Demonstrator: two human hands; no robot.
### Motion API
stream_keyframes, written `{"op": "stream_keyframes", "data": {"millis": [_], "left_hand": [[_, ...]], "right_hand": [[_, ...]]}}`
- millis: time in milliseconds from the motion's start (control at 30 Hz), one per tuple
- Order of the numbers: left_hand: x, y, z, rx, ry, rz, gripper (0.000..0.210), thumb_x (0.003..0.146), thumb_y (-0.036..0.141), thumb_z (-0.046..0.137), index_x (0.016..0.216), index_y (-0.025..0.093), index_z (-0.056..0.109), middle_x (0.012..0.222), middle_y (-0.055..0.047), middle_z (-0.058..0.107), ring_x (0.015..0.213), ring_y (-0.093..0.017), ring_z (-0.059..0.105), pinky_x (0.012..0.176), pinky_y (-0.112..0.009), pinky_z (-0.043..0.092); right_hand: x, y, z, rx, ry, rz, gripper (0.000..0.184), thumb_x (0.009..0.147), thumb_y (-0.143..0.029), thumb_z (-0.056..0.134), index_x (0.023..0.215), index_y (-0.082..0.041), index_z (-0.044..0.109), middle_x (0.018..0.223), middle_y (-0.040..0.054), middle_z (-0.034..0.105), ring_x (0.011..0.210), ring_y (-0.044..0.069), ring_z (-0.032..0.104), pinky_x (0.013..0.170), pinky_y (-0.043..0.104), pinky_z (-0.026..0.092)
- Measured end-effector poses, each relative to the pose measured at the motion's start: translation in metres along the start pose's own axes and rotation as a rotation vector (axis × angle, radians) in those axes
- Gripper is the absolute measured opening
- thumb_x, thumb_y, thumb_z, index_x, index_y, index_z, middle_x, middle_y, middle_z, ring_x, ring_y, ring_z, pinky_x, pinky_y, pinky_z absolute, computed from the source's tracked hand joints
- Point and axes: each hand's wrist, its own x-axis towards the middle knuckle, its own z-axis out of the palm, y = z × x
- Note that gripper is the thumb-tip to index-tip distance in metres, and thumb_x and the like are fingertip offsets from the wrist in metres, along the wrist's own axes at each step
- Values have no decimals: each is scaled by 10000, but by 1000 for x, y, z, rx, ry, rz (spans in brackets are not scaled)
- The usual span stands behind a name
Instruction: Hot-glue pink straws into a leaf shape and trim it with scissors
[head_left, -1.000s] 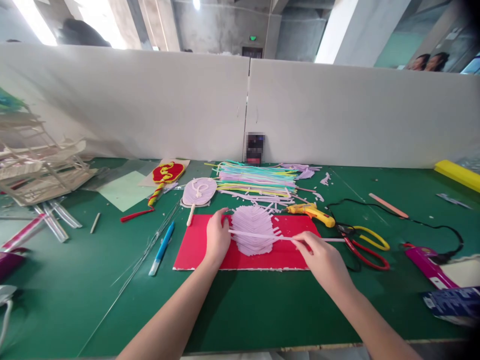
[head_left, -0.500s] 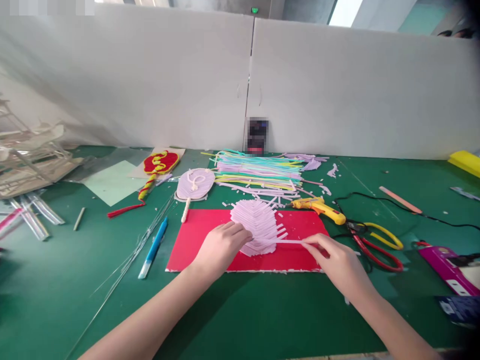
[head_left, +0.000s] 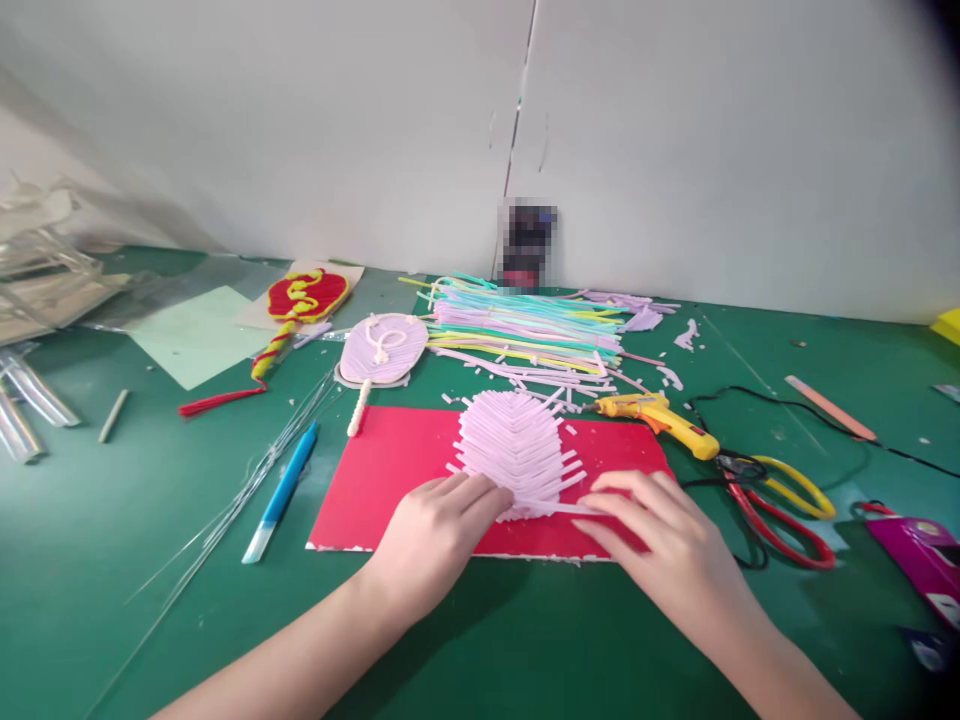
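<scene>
On a red board (head_left: 390, 465) lies a fan-shaped panel (head_left: 510, 435) of pale lavender strips laid in a herringbone pattern, some ends sticking out at its sides. My left hand (head_left: 442, 520) rests over the panel's lower left, its closed fingertips pressing a lavender strip (head_left: 559, 507) that lies across the bottom. At the strip's right end is my right hand (head_left: 667, 535), thumb and fingers spread apart around it without a visible grip. Whether a fingertip touches that end is unclear.
Behind the board lies a bundle of pastel strips (head_left: 525, 325). A finished lavender fan (head_left: 384, 350) and a red-yellow fan (head_left: 307, 297) lie left. Glue gun (head_left: 664, 418), scissors (head_left: 787, 510) and black cord are at right; blue pen-like tool (head_left: 285, 485) and wires (head_left: 247, 480) at left.
My right hand has opened its pinch on the strip's end. The strip now lies lower across the panel's bottom, with my left fingers on it. The camera view has tilted down.
</scene>
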Motion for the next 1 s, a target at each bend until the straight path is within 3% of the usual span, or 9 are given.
{"op": "stream_keyframes", "data": {"millis": [200,267,367,533,733,1000], "left_hand": [[-6,21,0,125,33,70,344,989,151,292,1105,126,615,987,-94,710,734,-170,637,615,-283,510],[-11,31,0,250,-4,82,339,968,134,357,1237,110,563,1190,-125,660,838,-189,638,679,-306,508],[-21,44,2,339,-60,132,388,962,211,453,1340,139,498,1386,-78,546,1084,-209,580,858,-327,471],[-30,49,4,315,-105,207,432,995,384,378,1340,158,503,1420,-22,519,1320,-217,421,1084,-366,300],[-31,45,12,352,-105,73,690,928,611,363,1343,73,482,1404,-125,517,1313,-280,449,1095,-413,255],[-35,45,17,352,-165,-5,748,912,669,287,1379,109,452,1428,-102,492,1321,-282,443,1080,-432,249]], "right_hand": [[1,-20,8,138,-2,-41,167,935,-215,508,859,-226,656,726,23,653,643,164,547,660,323,451],[0,-20,10,171,-11,-38,186,944,-213,496,849,-207,656,689,15,632,633,154,535,676,315,440],[-4,-18,13,184,-35,-31,174,942,-197,508,839,-189,648,692,9,612,652,144,520,702,299,411],[-12,-18,19,126,-33,-60,159,924,-149,524,813,-179,634,660,9,561,655,153,466,718,300,374],[-10,-21,20,67,-44,-94,203,942,-145,477,862,-162,663,697,30,605,693,170,486,752,311,365],[-9,-18,12,-62,-57,-217,272,942,-95,437,852,-159,686,731,40,661,735,188,519,792,339,352]]}}
